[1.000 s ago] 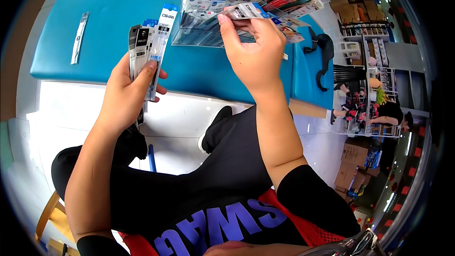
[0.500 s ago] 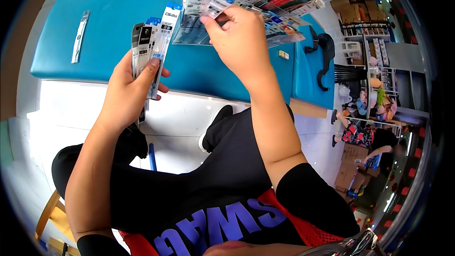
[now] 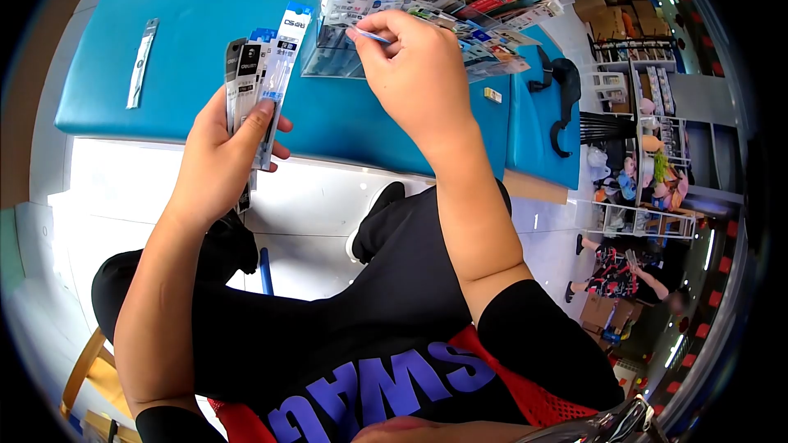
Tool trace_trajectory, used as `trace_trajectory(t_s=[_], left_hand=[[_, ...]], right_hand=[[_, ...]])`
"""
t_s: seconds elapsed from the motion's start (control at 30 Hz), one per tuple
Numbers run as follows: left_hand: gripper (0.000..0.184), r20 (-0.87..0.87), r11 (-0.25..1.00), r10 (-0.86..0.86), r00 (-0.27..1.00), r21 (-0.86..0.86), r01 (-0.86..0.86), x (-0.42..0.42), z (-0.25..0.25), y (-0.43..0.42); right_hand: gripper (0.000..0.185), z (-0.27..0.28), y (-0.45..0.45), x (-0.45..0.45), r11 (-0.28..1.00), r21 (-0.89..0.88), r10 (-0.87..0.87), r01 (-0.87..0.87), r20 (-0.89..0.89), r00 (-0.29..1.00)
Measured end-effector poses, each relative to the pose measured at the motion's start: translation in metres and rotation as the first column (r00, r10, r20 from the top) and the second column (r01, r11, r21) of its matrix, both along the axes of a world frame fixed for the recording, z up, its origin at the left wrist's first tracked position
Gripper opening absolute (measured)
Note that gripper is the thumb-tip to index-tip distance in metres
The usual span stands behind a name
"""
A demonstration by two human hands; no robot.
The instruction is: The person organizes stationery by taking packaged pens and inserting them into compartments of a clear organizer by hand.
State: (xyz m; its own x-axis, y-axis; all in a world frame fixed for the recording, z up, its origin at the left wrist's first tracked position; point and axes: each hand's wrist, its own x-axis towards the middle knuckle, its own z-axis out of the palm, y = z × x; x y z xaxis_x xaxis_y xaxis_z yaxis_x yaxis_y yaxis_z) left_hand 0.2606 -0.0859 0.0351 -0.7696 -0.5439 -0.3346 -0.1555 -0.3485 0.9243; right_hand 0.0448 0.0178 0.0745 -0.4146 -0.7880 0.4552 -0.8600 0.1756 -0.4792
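In the left hand [image 3: 220, 154], slim packets [image 3: 246, 86], one with "全针管" lettering

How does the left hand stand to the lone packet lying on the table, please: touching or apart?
Apart: the head view shows bare blue tabletop between the left hand and the lone packet.

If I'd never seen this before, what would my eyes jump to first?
Probably the bright teal tabletop across the upper left. Then the big purple letters on the black shirt at the bottom, and, between them, the left hand holding a bunch of slim pen-refill packets.
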Motion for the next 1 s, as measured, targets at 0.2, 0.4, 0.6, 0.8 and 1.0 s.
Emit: trace_trajectory(t_s=[0.2, 0.4, 0.6, 0.8, 1.0], left_hand=[[0.027, 0.009, 1.0, 0.0, 1.0, -0.002, 0.0, 0.001, 0.0, 0.0], [0.027, 0.005, 1.0, 0.004, 1.0, -0.012, -0.004, 0.003, 0.0, -0.001], [0.027, 0.016, 1.0, 0.002, 1.0, -0.001, -0.002, 0.002, 0.001, -0.001], [0.027, 0.011, 1.0, -0.002, 1.0, -0.001, 0.002, 0.002, 0.0, -0.001], [0.028, 0.014, 1.0, -0.01, 1.0, -0.006, 0.01, 0.001, -0.001, 0.0]], right_hand=[[0.015, -0.006, 0.002, 0.002, 0.996, 0.074, -0.048, 0.055, -0.091, 0.995], [0.014, -0.01, 0.008, -0.002, 0.996, 0.087, -0.025, 0.035, -0.107, 0.994], [0.014, -0.016, 0.01, -0.005, 0.992, 0.124, -0.007, 0.029, -0.172, 0.985], [0.014, -0.02, 0.009, -0.002, 0.98, 0.191, -0.009, 0.046, -0.193, 0.981], [0.013, -0.014, 0.01, -0.003, 0.988, 0.155, -0.001, 0.026, -0.161, 0.987]])
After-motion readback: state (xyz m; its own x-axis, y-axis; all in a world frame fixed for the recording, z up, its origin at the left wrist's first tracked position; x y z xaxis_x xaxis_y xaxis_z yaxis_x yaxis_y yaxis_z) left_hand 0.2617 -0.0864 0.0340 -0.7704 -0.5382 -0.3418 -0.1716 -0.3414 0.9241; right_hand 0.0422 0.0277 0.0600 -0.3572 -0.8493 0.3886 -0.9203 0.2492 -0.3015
